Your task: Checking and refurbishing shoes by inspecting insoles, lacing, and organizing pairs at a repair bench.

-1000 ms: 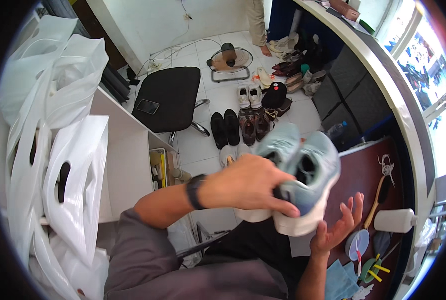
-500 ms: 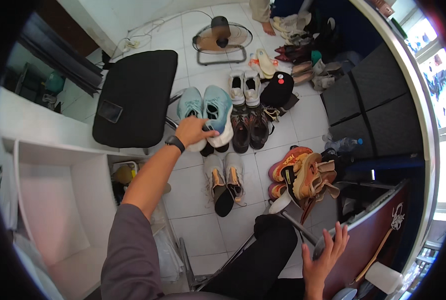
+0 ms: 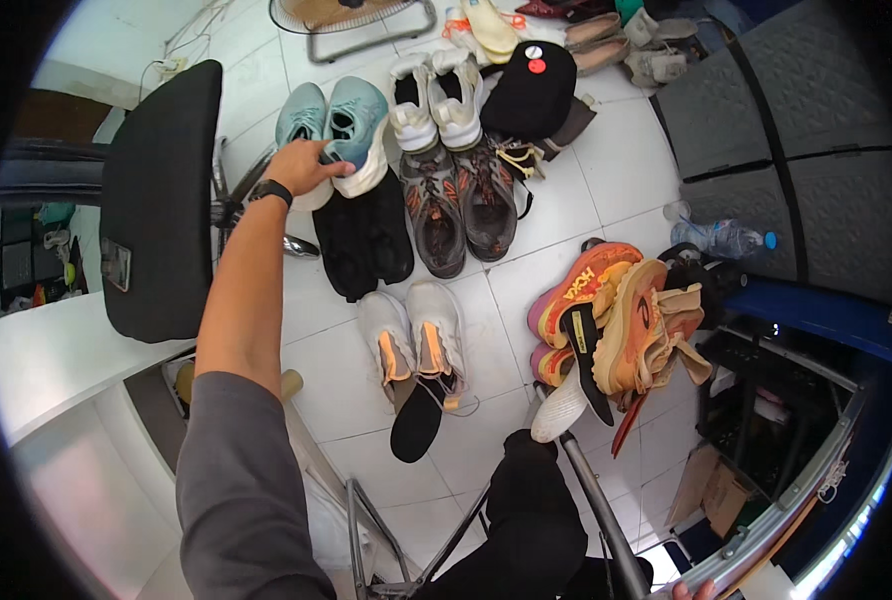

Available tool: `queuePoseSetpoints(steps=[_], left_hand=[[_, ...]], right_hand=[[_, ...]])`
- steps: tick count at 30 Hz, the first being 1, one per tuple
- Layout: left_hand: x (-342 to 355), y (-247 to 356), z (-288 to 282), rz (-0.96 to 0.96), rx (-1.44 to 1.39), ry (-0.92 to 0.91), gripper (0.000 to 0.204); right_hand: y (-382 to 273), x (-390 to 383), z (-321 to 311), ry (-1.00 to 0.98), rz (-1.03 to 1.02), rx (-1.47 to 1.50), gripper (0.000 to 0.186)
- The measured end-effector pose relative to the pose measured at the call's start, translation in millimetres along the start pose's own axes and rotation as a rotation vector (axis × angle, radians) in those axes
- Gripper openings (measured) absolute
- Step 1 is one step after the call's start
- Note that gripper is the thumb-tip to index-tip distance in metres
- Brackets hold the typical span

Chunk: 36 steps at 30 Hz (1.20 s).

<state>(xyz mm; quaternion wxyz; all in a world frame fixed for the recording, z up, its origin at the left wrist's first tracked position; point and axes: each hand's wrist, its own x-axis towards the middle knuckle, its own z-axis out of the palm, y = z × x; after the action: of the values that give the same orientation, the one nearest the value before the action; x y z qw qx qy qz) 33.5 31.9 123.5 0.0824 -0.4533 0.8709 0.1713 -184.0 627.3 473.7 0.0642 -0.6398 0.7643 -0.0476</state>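
My left hand (image 3: 311, 168), with a dark band at its wrist, grips the heel end of a pair of light blue sneakers (image 3: 354, 112) with thick white soles. Whether the pair rests on the floor or hangs just above it, I cannot tell. Just nearer lies a black pair of soft-looking shoes (image 3: 364, 240), partly under the blue ones. White sneakers (image 3: 456, 95) and dark grey shoes with orange marks (image 3: 444, 215) stand to the right. Only fingertips of my right hand (image 3: 694, 591) show at the lower edge, beside a metal frame; what they touch is hidden.
Grey sneakers (image 3: 434, 325) with a black insole (image 3: 416, 425) lie nearer me. At right is a pile of orange and tan shoes (image 3: 631, 330). Around them are a black cap (image 3: 534, 90), a plastic bottle (image 3: 726, 238), a black chair (image 3: 161, 200) and a fan (image 3: 371, 42).
The view has tilted down and nearer. The blue sneakers, in my left hand, have shifted away, uncovering more of the black shoes. My spread right hand has dropped almost out of view.
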Motion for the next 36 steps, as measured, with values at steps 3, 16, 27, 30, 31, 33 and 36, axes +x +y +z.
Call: queuePoseSetpoints(steps=[3, 16, 27, 30, 31, 33, 36], left_hand=[[13.2, -2.4, 7.3, -0.039, -0.039, 0.004, 0.066], [41.8, -18.0, 43.7, -0.318, -0.102, -0.143, 0.078], [21.3, -47.8, 63.2, 0.053, -0.306, -0.043, 0.086], [16.5, -37.5, 77.7, 0.075, -0.005, 0.167, 0.091], [14.0, -30.8, 86.6, 0.080, -0.018, 0.350, 0.090], [-9.1, -11.9, 116.6, -0.038, -0.152, 0.705, 0.083], [-55.2, -0.3, 156.9, -0.472, -0.596, 0.665, 0.088]], right_hand=[[0.5, -8.9, -2.1, -0.072, 0.183, -0.037, 0.031], [-3.0, -19.4, -14.6, -0.223, 0.136, -0.100, 0.028], [3.2, -28.4, 1.8, -0.075, 0.016, -0.177, 0.028], [-0.5, -25.4, 3.4, -0.025, 0.052, -0.178, 0.028], [-0.2, -24.6, 4.0, -0.005, 0.060, -0.173, 0.028], [3.0, -23.8, 4.2, -0.031, 0.049, -0.163, 0.027], [12.2, -25.9, 8.8, 0.013, -0.018, -0.172, 0.027]])
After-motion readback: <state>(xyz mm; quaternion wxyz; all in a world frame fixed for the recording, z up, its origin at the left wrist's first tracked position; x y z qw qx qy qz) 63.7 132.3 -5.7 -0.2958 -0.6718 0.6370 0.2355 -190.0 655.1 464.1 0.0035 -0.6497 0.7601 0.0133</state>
